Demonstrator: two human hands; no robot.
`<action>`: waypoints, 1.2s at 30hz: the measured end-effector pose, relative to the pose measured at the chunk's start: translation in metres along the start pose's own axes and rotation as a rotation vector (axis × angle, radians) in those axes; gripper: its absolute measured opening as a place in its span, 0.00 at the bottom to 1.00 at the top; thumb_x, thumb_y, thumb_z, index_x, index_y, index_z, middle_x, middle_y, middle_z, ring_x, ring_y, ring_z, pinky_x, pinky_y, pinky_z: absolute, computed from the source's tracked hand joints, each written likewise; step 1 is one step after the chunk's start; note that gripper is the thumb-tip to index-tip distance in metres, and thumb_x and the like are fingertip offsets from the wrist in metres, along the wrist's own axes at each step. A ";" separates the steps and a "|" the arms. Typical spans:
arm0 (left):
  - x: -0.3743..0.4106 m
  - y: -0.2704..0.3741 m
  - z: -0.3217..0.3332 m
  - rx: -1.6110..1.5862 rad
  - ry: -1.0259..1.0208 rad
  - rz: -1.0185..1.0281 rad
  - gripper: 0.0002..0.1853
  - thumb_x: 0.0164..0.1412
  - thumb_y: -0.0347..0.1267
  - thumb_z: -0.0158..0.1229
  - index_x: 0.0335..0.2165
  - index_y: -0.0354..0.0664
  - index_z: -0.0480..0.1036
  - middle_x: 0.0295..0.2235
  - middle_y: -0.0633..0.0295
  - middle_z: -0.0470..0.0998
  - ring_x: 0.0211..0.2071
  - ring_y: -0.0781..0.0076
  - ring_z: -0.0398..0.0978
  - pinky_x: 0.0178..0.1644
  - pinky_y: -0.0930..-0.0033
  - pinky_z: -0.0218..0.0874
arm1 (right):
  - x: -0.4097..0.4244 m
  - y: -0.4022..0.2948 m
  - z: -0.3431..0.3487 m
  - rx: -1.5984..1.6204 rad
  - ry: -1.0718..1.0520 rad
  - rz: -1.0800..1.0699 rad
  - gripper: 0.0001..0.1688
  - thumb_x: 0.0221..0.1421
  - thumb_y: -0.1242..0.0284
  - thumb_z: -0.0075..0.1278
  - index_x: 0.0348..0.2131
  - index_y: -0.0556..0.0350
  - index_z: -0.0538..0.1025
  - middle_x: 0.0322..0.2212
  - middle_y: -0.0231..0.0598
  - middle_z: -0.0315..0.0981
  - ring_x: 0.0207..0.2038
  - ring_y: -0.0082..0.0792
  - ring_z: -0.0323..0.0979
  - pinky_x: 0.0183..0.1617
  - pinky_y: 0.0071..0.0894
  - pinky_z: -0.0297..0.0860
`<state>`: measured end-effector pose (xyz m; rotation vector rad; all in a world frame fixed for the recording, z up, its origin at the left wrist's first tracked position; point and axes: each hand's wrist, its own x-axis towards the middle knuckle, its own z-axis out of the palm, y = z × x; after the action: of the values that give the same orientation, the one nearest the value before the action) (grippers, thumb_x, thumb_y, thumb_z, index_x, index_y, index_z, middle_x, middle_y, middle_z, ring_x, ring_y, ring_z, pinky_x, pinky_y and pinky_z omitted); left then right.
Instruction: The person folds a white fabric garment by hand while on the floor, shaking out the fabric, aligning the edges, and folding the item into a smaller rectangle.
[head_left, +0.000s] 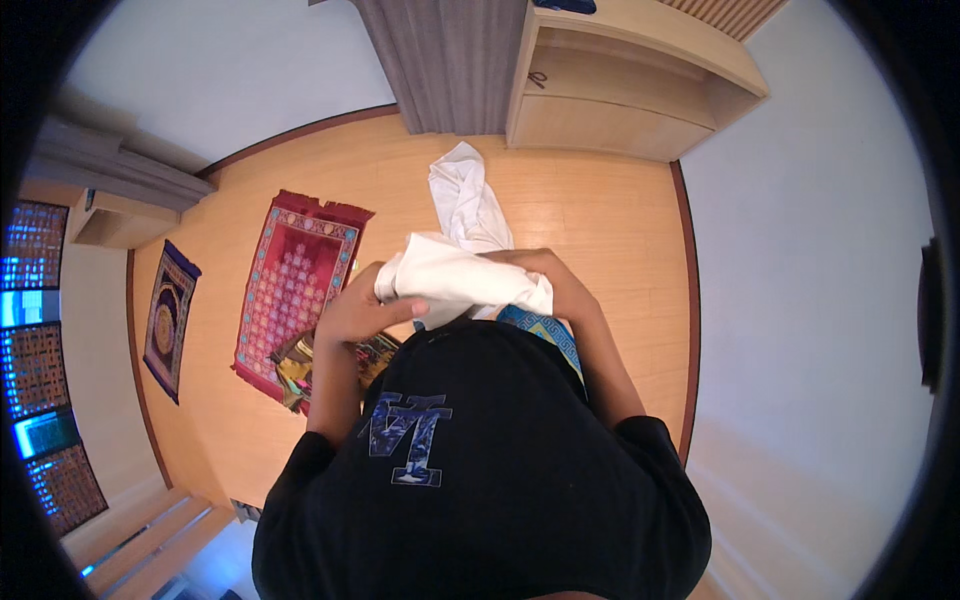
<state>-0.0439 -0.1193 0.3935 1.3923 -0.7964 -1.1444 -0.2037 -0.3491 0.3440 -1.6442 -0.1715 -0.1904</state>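
Note:
A white cloth (457, 277) is bunched and partly folded in front of my chest, held between both hands. My left hand (360, 307) grips its left end, with the thumb lying along the near edge. At the other end my right hand (544, 270) has hold of the cloth, and its fingers are partly hidden behind the fabric. Beyond the hands, more white fabric (469, 199) stretches over the wooden floor towards the cabinet. Whether it joins the held piece cannot be made out.
A red patterned rug (300, 277) with fringes lies left, a crumpled multicoloured cloth (296, 367) on its near end. Farther left is a dark purple rug (166, 322). A wooden cabinet (615, 120) and grey curtain (457, 67) stand ahead; blue patterned fabric (544, 326) shows below my right hand.

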 end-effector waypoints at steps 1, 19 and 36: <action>0.002 0.006 0.001 -0.016 0.000 0.024 0.23 0.49 0.32 0.64 0.43 0.33 0.70 0.38 0.60 0.75 0.39 0.78 0.70 0.44 0.73 0.61 | 0.004 0.001 -0.003 0.006 0.004 0.010 0.26 0.44 0.73 0.57 0.45 0.62 0.73 0.43 0.44 0.73 0.45 0.32 0.71 0.51 0.31 0.64; 0.009 -0.019 0.009 -0.244 0.557 0.169 0.15 0.52 0.30 0.62 0.38 0.32 0.74 0.34 0.60 0.78 0.33 0.76 0.74 0.39 0.73 0.65 | 0.039 -0.019 0.015 -0.287 0.011 0.085 0.33 0.44 0.76 0.55 0.52 0.52 0.68 0.46 0.43 0.71 0.48 0.40 0.70 0.52 0.32 0.63; 0.000 0.014 -0.023 -0.179 0.308 0.253 0.16 0.56 0.31 0.57 0.42 0.32 0.71 0.38 0.61 0.76 0.40 0.75 0.71 0.46 0.72 0.61 | 0.055 -0.053 0.007 -0.440 0.021 -0.048 0.52 0.37 0.62 0.63 0.59 0.49 0.57 0.57 0.45 0.57 0.57 0.45 0.59 0.59 0.38 0.57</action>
<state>-0.0202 -0.1144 0.4054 1.2399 -0.6121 -0.7634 -0.1616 -0.3382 0.4072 -2.0755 -0.1609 -0.2973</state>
